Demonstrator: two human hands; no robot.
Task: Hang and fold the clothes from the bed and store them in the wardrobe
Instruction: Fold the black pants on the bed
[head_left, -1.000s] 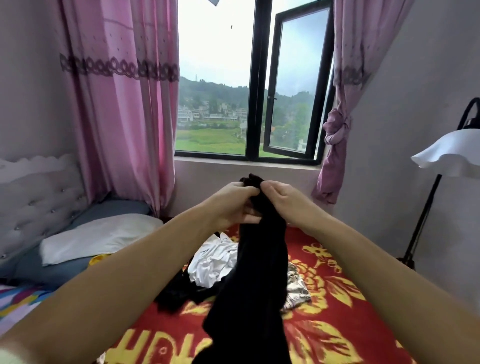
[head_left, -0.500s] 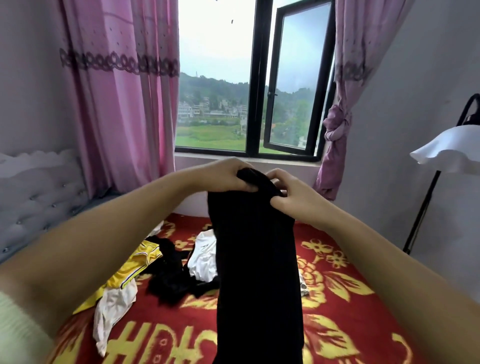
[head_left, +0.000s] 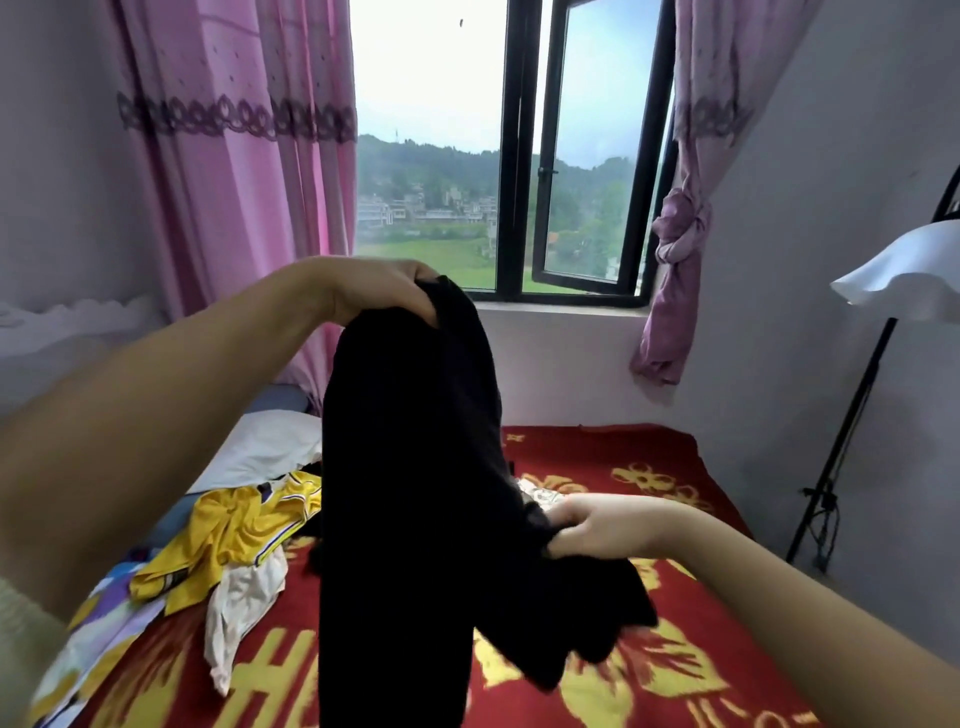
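A long black garment (head_left: 405, 493) hangs in front of me over the bed. My left hand (head_left: 382, 291) grips its top edge, raised to window-sill height. My right hand (head_left: 587, 527) is lower and to the right, pinching a side part of the same garment and pulling it outward. On the red blanket (head_left: 649, 478) behind it lie a yellow jersey (head_left: 234, 530), a white garment (head_left: 239, 608) and a patterned piece partly hidden by the black cloth.
A white pillow (head_left: 260, 452) and padded headboard (head_left: 62, 332) are on the left. Pink curtains (head_left: 234, 197) frame the open window (head_left: 597, 156). A floor lamp with a white shade (head_left: 904, 275) stands at the right wall.
My left hand has lifted the garment's top higher. My right hand left the top edge, dropped down to the right and now holds a lower part of the cloth.
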